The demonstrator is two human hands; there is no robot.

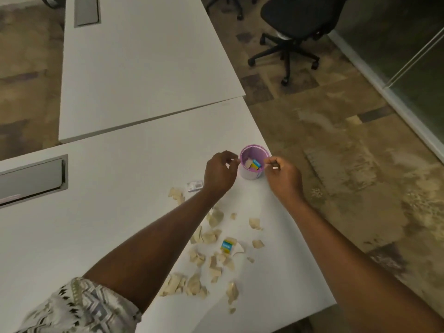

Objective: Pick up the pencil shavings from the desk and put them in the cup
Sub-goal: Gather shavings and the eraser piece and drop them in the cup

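white desk (134, 179), shavings (211, 258) loose, pinched-narrow grip of left hand (219, 175) and right hand (283, 176) flanking cup (252, 174)

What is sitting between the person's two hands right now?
In the head view, the purple cup stands between the left hand and right hand, with a few scraps already inside.

A white desk (125, 188) is strewn with pale pencil shavings (211, 236), with a purple cup (252, 174), a blue-and-yellow scrap (227, 246) and a small packet (195, 186).
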